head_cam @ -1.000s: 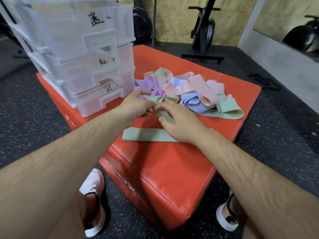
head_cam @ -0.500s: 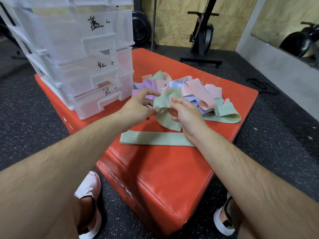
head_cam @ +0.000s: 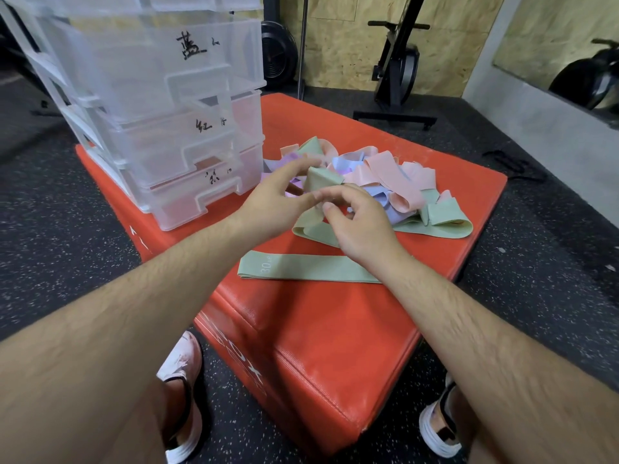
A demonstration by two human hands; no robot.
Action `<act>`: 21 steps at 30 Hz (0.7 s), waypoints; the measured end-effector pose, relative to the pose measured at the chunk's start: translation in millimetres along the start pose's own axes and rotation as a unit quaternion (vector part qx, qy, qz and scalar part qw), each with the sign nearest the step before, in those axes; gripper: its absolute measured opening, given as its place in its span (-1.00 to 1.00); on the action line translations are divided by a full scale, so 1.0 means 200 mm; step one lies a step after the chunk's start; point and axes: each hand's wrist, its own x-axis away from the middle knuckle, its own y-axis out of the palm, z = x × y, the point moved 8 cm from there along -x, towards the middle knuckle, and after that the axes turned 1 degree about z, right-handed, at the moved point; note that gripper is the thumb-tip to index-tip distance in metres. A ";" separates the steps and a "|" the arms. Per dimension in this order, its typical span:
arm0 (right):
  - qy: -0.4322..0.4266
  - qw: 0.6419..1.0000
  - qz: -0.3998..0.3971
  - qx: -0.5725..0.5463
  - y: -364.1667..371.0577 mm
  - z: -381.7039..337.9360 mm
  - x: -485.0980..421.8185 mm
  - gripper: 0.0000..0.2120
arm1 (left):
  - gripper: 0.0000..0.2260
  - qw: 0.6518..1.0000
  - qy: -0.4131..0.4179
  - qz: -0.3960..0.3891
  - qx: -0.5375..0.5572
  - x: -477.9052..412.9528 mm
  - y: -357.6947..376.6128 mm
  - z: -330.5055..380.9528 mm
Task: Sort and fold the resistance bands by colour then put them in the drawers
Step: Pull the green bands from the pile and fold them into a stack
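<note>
A tangled pile of resistance bands point(head_cam: 395, 182), pink, blue, purple and green, lies on the red padded box point(head_cam: 335, 329). My left hand point(head_cam: 278, 202) and my right hand point(head_cam: 358, 222) both pinch a green band point(head_cam: 323, 179) lifted from the pile's near left edge; its lower loop trails on the box. A second green band point(head_cam: 301, 267), marked 30, lies flat in front of my hands. The clear plastic drawer unit point(head_cam: 160, 105) stands at the box's left, its labelled drawers closed.
Another green band point(head_cam: 445, 222) lies at the right end of the pile. My feet in shoes point(head_cam: 184, 396) stand on the black speckled floor by the box. An exercise machine point(head_cam: 398, 68) and weight plates stand at the back wall.
Both hands have lifted the green band up from the pile edge and pulled it further out. The flat green band stays where it was.
</note>
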 end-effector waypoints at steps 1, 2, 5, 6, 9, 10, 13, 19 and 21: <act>0.003 1.000 0.002 -0.003 -0.01 0.00 0.00 -0.78 | -0.63 1.000 0.000 0.000 -0.006 0.00 -0.01 -0.01; 0.005 1.000 0.004 -0.001 -0.02 0.01 -0.01 -0.78 | -0.64 1.000 0.003 0.007 -0.017 0.00 -0.02 -0.01; -0.001 1.000 0.001 0.019 -0.03 -0.01 -0.01 -0.80 | -0.65 0.997 0.037 0.019 -0.059 -0.01 -0.06 0.00; -0.004 1.000 -0.003 0.023 -0.03 -0.01 -0.01 -0.81 | -0.68 0.997 0.049 0.012 -0.065 -0.01 -0.06 0.01; 0.003 1.000 -0.007 0.022 -0.03 -0.01 0.00 -0.85 | -0.86 0.997 0.047 0.018 -0.059 -0.03 -0.09 0.00; 0.006 1.000 0.005 0.012 -0.03 -0.01 0.00 -0.89 | -0.89 0.997 0.041 0.029 -0.059 -0.03 -0.10 0.00; 0.023 0.999 0.041 -0.020 -0.04 0.03 -0.01 -0.73 | -0.95 0.997 0.024 0.046 -0.052 -0.04 -0.11 -0.02; 0.049 0.998 -0.031 -0.009 0.09 0.05 -0.04 -0.89 | -0.96 0.999 0.027 0.006 -0.037 -0.03 -0.10 -0.02; 0.051 0.998 -0.034 -0.014 0.11 0.04 -0.05 -0.90 | -0.94 0.998 0.036 -0.002 -0.043 -0.02 -0.10 0.00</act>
